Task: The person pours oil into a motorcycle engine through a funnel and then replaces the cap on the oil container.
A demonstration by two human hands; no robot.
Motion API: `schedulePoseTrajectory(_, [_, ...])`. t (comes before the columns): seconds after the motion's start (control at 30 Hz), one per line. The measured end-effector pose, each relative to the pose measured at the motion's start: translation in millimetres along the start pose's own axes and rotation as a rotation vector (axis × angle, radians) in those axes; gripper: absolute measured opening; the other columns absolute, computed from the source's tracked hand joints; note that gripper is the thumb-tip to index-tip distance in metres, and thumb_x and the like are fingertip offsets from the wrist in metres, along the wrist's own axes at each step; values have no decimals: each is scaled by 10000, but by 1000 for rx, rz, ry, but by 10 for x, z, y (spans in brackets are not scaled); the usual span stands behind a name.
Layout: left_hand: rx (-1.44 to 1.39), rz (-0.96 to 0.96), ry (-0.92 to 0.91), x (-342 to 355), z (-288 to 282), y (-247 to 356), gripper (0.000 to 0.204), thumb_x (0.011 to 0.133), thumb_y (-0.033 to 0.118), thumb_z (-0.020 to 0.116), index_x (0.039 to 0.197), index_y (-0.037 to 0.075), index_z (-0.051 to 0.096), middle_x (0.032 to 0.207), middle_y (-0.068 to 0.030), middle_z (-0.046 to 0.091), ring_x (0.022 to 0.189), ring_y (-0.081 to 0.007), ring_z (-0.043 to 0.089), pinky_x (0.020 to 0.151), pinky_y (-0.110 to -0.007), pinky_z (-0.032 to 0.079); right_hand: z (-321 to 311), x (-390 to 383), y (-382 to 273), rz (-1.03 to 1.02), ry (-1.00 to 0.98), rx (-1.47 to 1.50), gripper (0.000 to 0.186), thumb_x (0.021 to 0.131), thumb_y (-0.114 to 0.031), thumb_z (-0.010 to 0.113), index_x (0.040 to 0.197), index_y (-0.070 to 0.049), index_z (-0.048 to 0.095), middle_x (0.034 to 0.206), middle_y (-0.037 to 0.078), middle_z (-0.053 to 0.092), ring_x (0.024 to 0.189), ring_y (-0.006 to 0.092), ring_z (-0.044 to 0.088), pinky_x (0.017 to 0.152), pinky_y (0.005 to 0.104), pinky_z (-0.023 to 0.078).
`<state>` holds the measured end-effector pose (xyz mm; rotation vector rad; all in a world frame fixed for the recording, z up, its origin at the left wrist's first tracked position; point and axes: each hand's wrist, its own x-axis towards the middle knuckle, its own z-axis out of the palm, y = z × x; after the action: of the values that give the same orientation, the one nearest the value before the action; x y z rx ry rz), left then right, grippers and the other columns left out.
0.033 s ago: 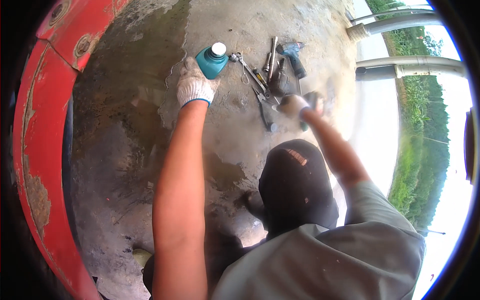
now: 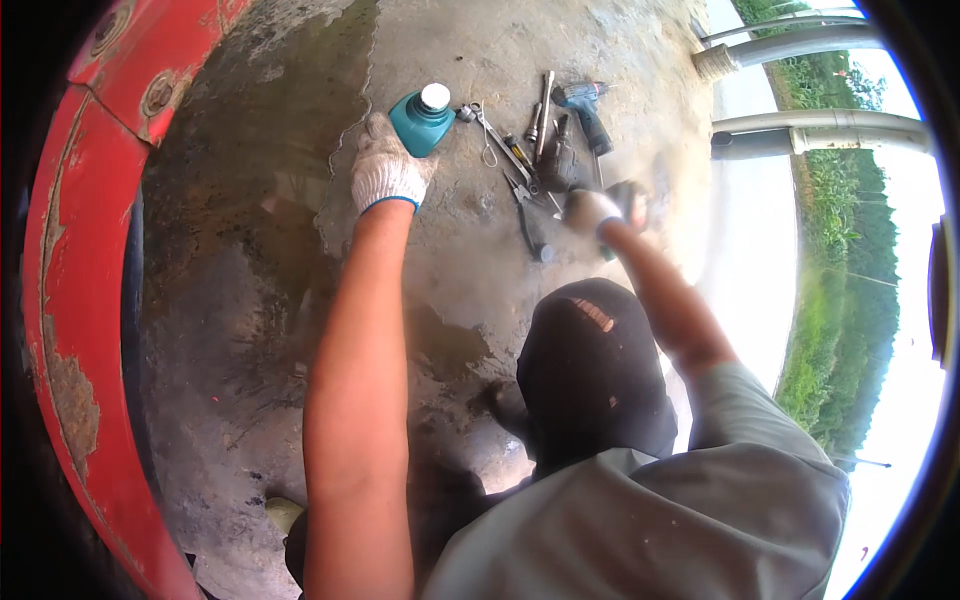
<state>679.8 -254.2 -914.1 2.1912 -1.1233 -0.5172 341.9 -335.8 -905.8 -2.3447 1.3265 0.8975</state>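
Holding the teal plastic bottle with the round white cap: the person's left hand, in a white knit glove with a blue cuff edge, curled against its near left side. Bottle sits out at arm's reach, cap toward the camera, left of the tools; can't tell if its base touches the floor. Right hand, also in a pale glove, motion-blurred at the near right edge of the tools; can't tell how far open it is or what it has hold of. Dark blurred shape just beside it, unidentifiable. Tools between and beyond the hands: silver metal scissors nearest the bottle, pliers with dark handles, dark grimy power tool, teal-and-black cordless drill farther right. All on stained grey concrete floor. Chipped red metal panel with rust along the far left. Dark trouser leg with torn knee below the right hand
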Motion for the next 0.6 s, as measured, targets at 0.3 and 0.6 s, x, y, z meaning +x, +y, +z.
schedulePoseTrajectory(0.3, [23, -57, -33, 31, 6, -20, 932, 644, 456, 931, 1345, 41, 478, 1343, -258, 573, 1239, -429, 600, 1044, -481, 526, 304, 235, -716, 214, 327, -2, 615, 832, -425, 752, 1218, 31, 609, 1225, 273, 659, 1161, 419, 659, 988, 477, 543])
schedulePoseTrajectory(0.6, [40, -78, -64, -14, -77, 107, 880, 689, 386, 920, 1348, 79, 425, 1372, -232, 559, 1232, -417, 620, 1007, -493, 554, 579, 381, -713, 231, 394, 156, 677, 790, -269, 762, 1339, 16, 485, 1268, 310, 610, 1199, 457, 625, 1006, 487, 529])
